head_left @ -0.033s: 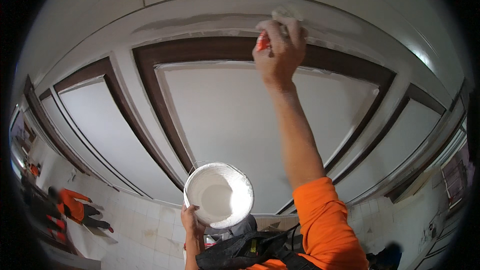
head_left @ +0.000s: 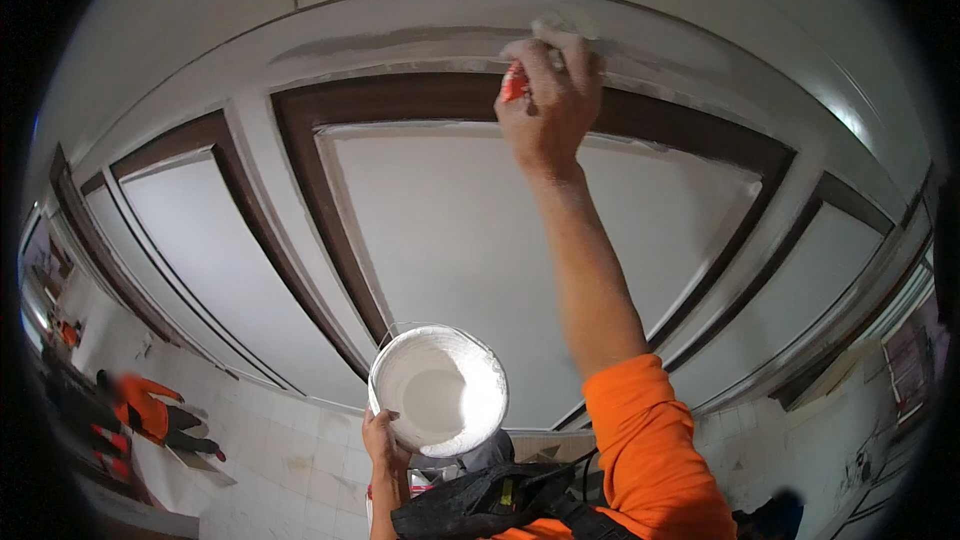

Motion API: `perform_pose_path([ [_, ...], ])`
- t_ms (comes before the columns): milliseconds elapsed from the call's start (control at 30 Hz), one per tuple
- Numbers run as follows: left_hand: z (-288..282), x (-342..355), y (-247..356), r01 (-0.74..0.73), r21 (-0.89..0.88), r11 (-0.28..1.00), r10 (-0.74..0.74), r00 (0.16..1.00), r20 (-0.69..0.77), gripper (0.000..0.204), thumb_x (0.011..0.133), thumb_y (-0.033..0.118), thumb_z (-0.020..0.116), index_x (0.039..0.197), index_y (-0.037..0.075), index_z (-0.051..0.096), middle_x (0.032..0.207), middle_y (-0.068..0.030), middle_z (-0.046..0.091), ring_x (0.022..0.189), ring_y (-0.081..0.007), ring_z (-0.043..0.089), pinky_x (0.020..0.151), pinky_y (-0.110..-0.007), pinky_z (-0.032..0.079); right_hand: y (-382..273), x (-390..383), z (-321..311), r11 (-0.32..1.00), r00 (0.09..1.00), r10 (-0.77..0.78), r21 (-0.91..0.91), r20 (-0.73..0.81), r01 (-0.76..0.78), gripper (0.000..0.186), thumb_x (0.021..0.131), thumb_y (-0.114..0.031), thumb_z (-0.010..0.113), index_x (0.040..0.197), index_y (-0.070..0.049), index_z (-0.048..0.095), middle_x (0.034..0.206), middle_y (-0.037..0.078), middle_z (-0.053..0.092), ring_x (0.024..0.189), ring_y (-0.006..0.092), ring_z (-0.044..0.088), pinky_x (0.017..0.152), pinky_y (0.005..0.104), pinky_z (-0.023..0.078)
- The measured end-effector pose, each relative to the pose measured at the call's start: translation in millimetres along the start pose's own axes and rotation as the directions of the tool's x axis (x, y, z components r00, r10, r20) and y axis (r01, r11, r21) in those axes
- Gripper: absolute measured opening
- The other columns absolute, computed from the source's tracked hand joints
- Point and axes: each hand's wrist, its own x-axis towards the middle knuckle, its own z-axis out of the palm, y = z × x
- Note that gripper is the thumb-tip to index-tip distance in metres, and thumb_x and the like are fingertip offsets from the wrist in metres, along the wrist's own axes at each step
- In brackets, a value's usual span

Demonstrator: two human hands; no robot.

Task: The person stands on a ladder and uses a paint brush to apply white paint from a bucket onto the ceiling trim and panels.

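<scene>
My right hand (head_left: 552, 105) is raised to the pale strip (head_left: 420, 45) above the dark frame, its fingers closed around a paint brush with a red handle (head_left: 514, 83). The whitish head of the brush is against the strip and looks blurred; fingers hide much of the grip. A darker, wet-looking band (head_left: 380, 40) runs leftward from it. Low in front of me, my left hand (head_left: 384, 440) grips the left side of a white bucket (head_left: 402, 372) tilted toward me. White residue coats its inner wall, and a thin wire handle stands at the rim.
A large white panel (head_left: 500, 230) sits inside dark brown trim (head_left: 400, 97), with narrower panels (head_left: 190, 215) on both sides. At far left a person in orange (head_left: 147, 407) is on the tiled floor (head_left: 290, 460). A black bag (head_left: 480, 500) hangs at my front.
My right hand and the brush have shifted slightly left along the strip. The bucket and my left hand stay in place.
</scene>
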Motion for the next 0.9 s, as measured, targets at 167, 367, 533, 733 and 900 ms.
perform_pose_path([
  [167, -2.1, -4.2, -5.0, 0.003, 0.046, 0.999, 0.0, 0.997, -0.072, 0.063, 0.073, -0.005, 0.046, 0.136, 0.001, 0.051, 0.117, -0.0185, 0.064, 0.104, -0.0361, 0.066, 0.087, -0.052, 0.06, -45.0, 8.0, 6.8, 0.908, 0.996, 0.016, 0.415, 0.085, -0.05, 0.025, 0.073, 0.007, 0.075, 0.086, -0.012, 0.066, 0.096, 0.005, 0.068, 0.091, 0.0251, 0.065, 0.081, 0.0409, 0.051],
  [367, 5.3, -11.3, 0.1, -0.034, 0.036, 0.999, 0.036, 0.997, -0.062, 0.061, 0.074, -0.006, 0.046, 0.135, 0.001, 0.05, 0.117, -0.0194, 0.063, 0.103, -0.0382, 0.067, 0.088, -0.054, 0.06, -40.8, 16.0, 33.6, 0.668, 0.945, 0.297, 0.678, 0.135, -0.306, 0.004, 0.093, -0.011, 0.073, 0.092, -0.009, 0.069, 0.088, 0.005, 0.072, 0.078, 0.021, 0.069, 0.069, 0.0341, 0.053],
  [533, -0.7, -11.0, -2.5, -0.052, 0.015, 0.999, 0.053, 0.997, -0.057, 0.06, 0.074, -0.006, 0.047, 0.134, 0.0, 0.05, 0.116, -0.0199, 0.063, 0.102, -0.0373, 0.067, 0.087, -0.052, 0.06, 17.6, 26.9, -12.3, 0.698, 0.816, 0.569, 0.464, 0.104, -0.546, 0.023, 0.095, -0.021, 0.075, 0.084, -0.002, 0.069, 0.08, 0.004, 0.072, 0.076, 0.0128, 0.068, 0.068, 0.0297, 0.054],
  [733, -3.1, -4.8, -9.0, -0.043, 0.02, 0.999, 0.045, 0.994, -0.096, 0.06, 0.074, -0.006, 0.048, 0.133, -0.002, 0.052, 0.114, -0.019, 0.064, 0.099, -0.0347, 0.067, 0.085, -0.049, 0.06, 16.2, 22.8, -29.1, 0.589, 0.804, 0.592, 0.714, -0.061, -0.379, 0.006, 0.092, -0.003, 0.074, 0.093, -0.001, 0.069, 0.093, 0.007, 0.071, 0.084, 0.0145, 0.069, 0.075, 0.0291, 0.057],
  [900, -1.6, -7.8, -5.5, -0.006, 0.024, 1.0, 0.009, 0.989, -0.147, 0.062, 0.073, -0.006, 0.047, 0.135, -0.002, 0.052, 0.114, -0.0182, 0.064, 0.098, -0.0335, 0.066, 0.086, -0.048, 0.059, -57.0, 11.5, 43.9, 0.541, 0.882, 0.415, 0.718, 0.225, -0.438, 0.007, 0.094, -0.009, 0.07, 0.09, -0.003, 0.069, 0.08, 0.001, 0.069, 0.074, 0.01, 0.064, 0.069, 0.0256, 0.05],
])
